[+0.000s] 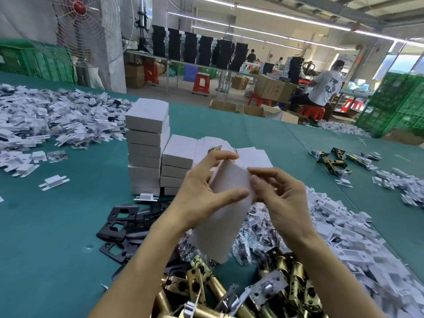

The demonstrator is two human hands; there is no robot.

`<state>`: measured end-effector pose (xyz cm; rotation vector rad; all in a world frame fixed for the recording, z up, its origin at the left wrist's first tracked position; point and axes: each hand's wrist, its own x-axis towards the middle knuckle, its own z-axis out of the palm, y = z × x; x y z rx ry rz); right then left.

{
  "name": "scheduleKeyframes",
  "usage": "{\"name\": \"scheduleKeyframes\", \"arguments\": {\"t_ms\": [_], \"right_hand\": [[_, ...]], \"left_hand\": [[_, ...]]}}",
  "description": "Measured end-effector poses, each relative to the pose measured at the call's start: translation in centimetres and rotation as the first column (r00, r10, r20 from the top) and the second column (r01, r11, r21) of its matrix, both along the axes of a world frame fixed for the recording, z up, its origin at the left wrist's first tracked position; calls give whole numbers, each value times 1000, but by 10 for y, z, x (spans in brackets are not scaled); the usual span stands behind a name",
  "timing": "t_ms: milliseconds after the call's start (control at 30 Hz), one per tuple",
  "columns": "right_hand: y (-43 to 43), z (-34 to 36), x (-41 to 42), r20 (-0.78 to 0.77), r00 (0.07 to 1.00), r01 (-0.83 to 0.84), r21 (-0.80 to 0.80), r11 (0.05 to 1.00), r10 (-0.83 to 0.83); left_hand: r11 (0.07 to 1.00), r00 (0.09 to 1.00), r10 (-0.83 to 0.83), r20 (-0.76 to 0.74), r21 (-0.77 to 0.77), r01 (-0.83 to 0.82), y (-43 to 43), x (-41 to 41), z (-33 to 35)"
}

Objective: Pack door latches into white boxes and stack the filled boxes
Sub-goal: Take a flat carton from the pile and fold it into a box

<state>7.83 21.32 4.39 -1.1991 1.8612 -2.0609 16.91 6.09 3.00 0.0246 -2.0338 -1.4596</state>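
1. A white box (220, 230) is held tilted above the green tabletop (68, 226), with its far end raised toward the stacks. Whether a latch is already inside cannot be told.
2. The box is gripped by the left hand (199, 191), with the thumb laid across the broad face and the fingers curled over the upper end.
3. The upper right edge of the box is pinched by the right hand (282, 198) between thumb and forefinger.
4. The step in hand is judged to be the closing of the end flap. The box body should be kept square by the left hand so that the flap can be tucked in without creasing.
5. Filled boxes (146, 143) are stacked in two columns just beyond the hands. The closed box is best set on the lower column (177, 157) with edges aligned, lest the taller one be toppled.
6. Brass door latches (213, 288) are heaped at the near edge. Black strike plates (121, 223) lie to their left, and bagged screws (254, 235) lie beneath the box.
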Motion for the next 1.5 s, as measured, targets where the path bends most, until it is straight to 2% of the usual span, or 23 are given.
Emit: {"name": "scheduleKeyframes", "arguments": {"t_ms": [133, 400, 633, 733, 800, 867, 933, 967, 1000, 1033, 1067, 1133, 1167, 1233, 1300, 1333, 1400, 1500], "right_hand": [[0, -2, -7, 31, 997, -63, -9, 998, 64], [0, -3, -17, 124, 979, -166, 40, 985, 160], [4, 5, -18, 59, 987, -151, 89, 984, 146], [4, 7, -19, 30, 993, -117, 116, 986, 114], [2, 8, -19, 2, 998, -65, 80, 995, 65], [1, 10, -19, -44, 999, 22, 28, 999, -21], [2, 11, -20, -132, 982, 135, -3, 991, -134], [2, 11, -19, -190, 966, 174, -10, 985, -173], [1, 11, -19, -249, 950, 194, -12, 981, -190], [0, 10, -17, -309, 932, 197, -12, 980, -191], [-1, 9, -16, -373, 911, 190, -7, 982, -179], [-5, 5, -11, -505, 856, 150, 33, 988, -113], [-8, 1, -9, -558, 828, 116, 73, 991, -56], [-12, -7, -3, -619, 783, 56, 168, 984, 61], [-13, -10, -2, -613, 775, 21, 268, 963, 153], [-13, -9, -4, -593, 780, 10, 334, 943, 201], [-10, -7, -5, -536, 800, 10, 461, 887, 269], [-8, -7, -1, -463, 876, 93, 441, 893, 137]], "left_hand": [[992, 999, -35, -12, 119, 36, 1, -1, 3], [982, 996, -86, -39, 167, 92, 1, 0, 4], [978, 993, -95, -74, 180, 107, 2, -2, 3], [989, 996, -48, -70, 138, 58, 1, -4, 1], [996, 1000, -3, -31, 95, 6, 3, -5, 1], [987, 987, 158, -14, 43, -158, 3, -7, 1], [924, 929, 370, -7, 108, -367, 2, -5, 5], [890, 916, 398, 53, 222, -399, 1, -4, 7], [854, 934, 328, 142, 378, -358, -1, -4, 7], [786, 961, 160, 227, 560, -263, -3, -6, 6], [682, 969, -55, 240, 718, -139, -4, -6, 5], [446, 914, -399, 79, 887, 118, -6, -4, 2], [355, 877, -481, -20, 909, 216, -7, -3, 1], [233, 867, -480, -137, 932, 277, -8, -3, 1], [189, 904, -406, -132, 956, 224, -8, -4, 2], [224, 934, -345, -88, 959, 173, -8, -4, 3], [398, 978, -204, 43, 917, 43, -9, -3, 4], [651, 995, -32, 93, 758, -50, -13, 0, 9]]}}
